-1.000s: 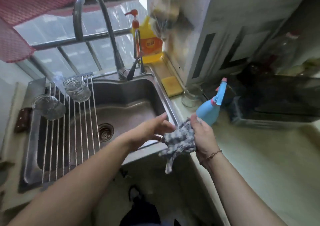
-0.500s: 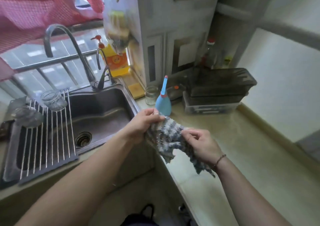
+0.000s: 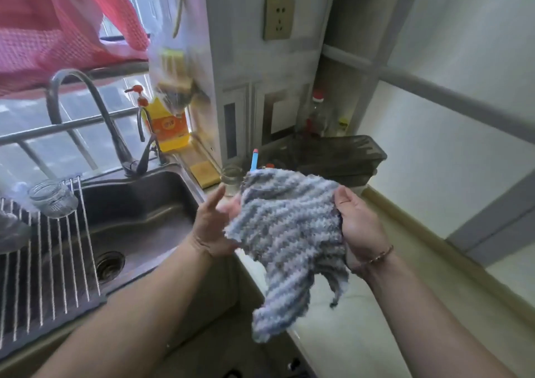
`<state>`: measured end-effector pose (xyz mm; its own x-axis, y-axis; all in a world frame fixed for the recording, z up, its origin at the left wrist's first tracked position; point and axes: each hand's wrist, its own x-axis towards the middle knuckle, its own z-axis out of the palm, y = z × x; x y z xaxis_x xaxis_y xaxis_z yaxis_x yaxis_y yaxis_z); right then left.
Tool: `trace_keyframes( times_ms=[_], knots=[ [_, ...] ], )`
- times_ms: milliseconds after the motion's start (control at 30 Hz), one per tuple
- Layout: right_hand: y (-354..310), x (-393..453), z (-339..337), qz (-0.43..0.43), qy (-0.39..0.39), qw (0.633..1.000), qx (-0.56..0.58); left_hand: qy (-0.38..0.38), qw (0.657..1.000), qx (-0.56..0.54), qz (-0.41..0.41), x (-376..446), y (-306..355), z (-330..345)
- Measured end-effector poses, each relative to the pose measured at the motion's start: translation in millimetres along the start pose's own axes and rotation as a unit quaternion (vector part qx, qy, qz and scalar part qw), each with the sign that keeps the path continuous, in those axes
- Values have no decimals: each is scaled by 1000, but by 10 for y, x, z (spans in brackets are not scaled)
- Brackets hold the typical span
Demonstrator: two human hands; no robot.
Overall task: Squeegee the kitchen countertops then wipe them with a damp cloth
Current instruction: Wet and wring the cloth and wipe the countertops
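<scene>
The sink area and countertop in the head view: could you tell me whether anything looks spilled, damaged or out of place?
Nothing stands out. The glass jar lies on its side on the drying rack over the sink, apparently just draining. Both hands, left hand and right hand, spread the striped cloth above the countertop.

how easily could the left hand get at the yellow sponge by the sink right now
Probably yes: the left hand is close to the yellow sponge, with nothing between them, though it first must let go of the cloth.

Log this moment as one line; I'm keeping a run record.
phase: cloth prep | right hand: grips striped cloth | left hand: holds its other edge | cloth: spread above countertop edge, beside sink
</scene>
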<state>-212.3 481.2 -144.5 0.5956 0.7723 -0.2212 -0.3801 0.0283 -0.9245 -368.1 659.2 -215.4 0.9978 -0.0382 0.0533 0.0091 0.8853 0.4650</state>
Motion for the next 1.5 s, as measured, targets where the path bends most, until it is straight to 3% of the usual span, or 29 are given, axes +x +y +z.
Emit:
trace_keyframes(
  times_ms=[67,133,200,233,333,433,533,700,767,833,900,1000,1067,1133,1233,1333,1400,1500],
  knots=[
    [7,1,-5,31,3,994,106,63,994,-90,19,57,-378,-139],
    [55,15,-63,50,14,987,154,65,992,-111,-15,110,-596,-155],
    [94,33,-165,48,33,987,147,94,992,-84,-5,149,-634,-112],
    [104,38,-211,39,31,990,131,149,988,-46,14,167,-601,-97],
    [181,47,-319,9,55,998,-7,270,958,84,34,219,-399,-65],
    [312,25,-480,20,126,968,-215,338,922,184,51,167,-173,-155],
    [521,11,-625,25,79,942,-325,297,899,321,-9,87,-95,-208],
    [745,-139,-738,99,23,962,-252,266,805,529,-35,-7,-225,-462],
    [848,-192,-746,124,28,930,-344,240,801,547,-36,-67,-254,-494],
    [951,-238,-721,131,54,866,-480,244,795,554,-32,-118,-282,-565],
    [1020,-286,-689,109,62,819,-560,261,768,584,-15,-158,-335,-632],
    [1079,-327,-719,62,89,796,-595,285,703,651,6,-193,-365,-609],
    [1155,-302,-811,15,118,809,-575,291,644,708,0,-173,-339,-601],
    [1220,-204,-868,22,145,843,-518,319,581,749,11,-63,-274,-653],
    [1241,118,-928,7,190,876,-444,348,550,756,70,255,-144,-740],
    [1128,421,-930,-98,243,885,-385,332,517,765,193,582,23,-760],
    [1114,527,-947,-185,246,859,-408,286,491,781,259,668,96,-847],
    [1457,598,-1118,-281,170,796,-509,212,447,836,236,567,91,-1210]
  ],
)
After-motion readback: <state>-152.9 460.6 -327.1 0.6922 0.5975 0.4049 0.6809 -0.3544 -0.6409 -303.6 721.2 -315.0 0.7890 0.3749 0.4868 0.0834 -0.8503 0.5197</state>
